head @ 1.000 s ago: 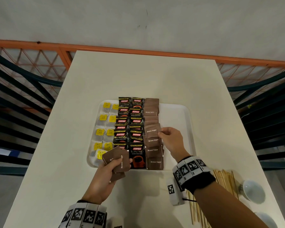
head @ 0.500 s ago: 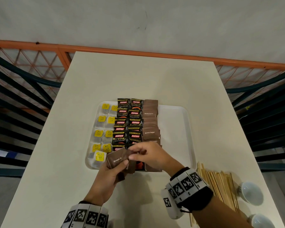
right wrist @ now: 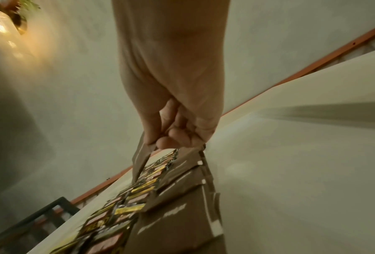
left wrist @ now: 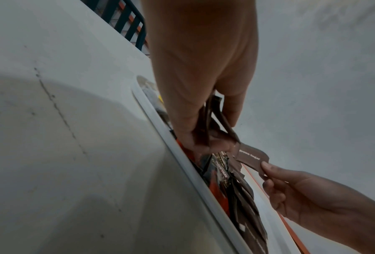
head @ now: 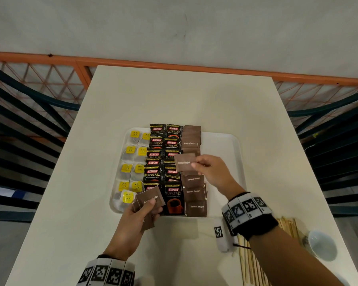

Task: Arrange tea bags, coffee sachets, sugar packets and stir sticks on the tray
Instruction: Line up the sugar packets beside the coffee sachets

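Observation:
A white tray (head: 221,145) holds tea bags with yellow tags (head: 130,168) on the left, black coffee sachets (head: 163,157) in the middle and a column of brown sugar packets (head: 193,195) to their right. My left hand (head: 141,211) grips a small stack of brown sugar packets (head: 150,200) over the tray's near edge. Above the middle of the sugar column, my right hand (head: 207,168) pinches a single brown sugar packet (head: 185,162), also seen as the packet (left wrist: 250,157) in the left wrist view. Wooden stir sticks (head: 250,263) lie on the table at the near right.
The tray's right third is bare white. A white cup (head: 321,245) stands on the table's near right, beside the sticks. An orange rail (head: 194,67) and dark railings border the white table (head: 184,100).
My right hand took one sugar packet from the stack in my left hand and carried it up and right over the sugar column. The left hand stayed at the tray's near edge.

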The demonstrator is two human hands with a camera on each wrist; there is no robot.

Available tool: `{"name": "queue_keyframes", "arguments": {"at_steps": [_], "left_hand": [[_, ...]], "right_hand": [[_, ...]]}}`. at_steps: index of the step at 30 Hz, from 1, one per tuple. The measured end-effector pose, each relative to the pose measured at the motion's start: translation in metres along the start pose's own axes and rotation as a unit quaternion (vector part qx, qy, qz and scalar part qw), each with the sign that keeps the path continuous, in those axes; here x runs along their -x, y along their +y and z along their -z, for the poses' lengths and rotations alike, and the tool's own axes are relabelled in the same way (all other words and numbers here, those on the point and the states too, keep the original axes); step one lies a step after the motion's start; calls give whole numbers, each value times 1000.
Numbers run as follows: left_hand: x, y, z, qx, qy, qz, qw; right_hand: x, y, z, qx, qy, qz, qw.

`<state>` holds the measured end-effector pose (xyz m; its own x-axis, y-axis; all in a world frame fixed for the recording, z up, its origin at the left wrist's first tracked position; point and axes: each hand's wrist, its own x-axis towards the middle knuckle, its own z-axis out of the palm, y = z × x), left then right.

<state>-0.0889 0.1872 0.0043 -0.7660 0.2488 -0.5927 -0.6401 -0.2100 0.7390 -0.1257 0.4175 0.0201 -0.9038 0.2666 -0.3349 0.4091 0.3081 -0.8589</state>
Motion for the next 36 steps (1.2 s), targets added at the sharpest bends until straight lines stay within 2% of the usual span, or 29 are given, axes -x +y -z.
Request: {"name": "queue_keyframes", "arguments": {"at_steps": [10, 16, 21, 24, 26, 29, 31, 32, 36], "left_hand": [[-1, 3, 1, -5, 17, 12, 1000], [-7, 3, -2, 30, 34, 11, 999], [-8, 4, -5, 8, 26, -2, 1000], [-8, 5, -7, -11, 20, -14, 1000], [-9, 6, -8, -16, 20, -20, 999], [-9, 7, -10, -27, 18, -29, 999], [-9, 7, -12, -29, 18, -33, 999], [-9, 8, -12, -28, 18, -34, 999], [-9, 8, -12, -22, 12, -33, 999]], "right_hand": [[-38, 5, 5, 51, 61, -50, 996], [-38, 9, 1, 78, 114, -37, 990], [-36, 11, -1, 57, 126, -50, 989], [-27, 6, -3, 90, 141, -9, 986], [-12, -5, -8, 108, 108, 38, 988], [13, -20, -18, 99, -49, 59, 992], [28, -25, -25, 86, -154, 50, 983], [32, -24, -29, 79, -184, 51, 978], [36, -16, -40, 65, -182, 67, 979]]}}
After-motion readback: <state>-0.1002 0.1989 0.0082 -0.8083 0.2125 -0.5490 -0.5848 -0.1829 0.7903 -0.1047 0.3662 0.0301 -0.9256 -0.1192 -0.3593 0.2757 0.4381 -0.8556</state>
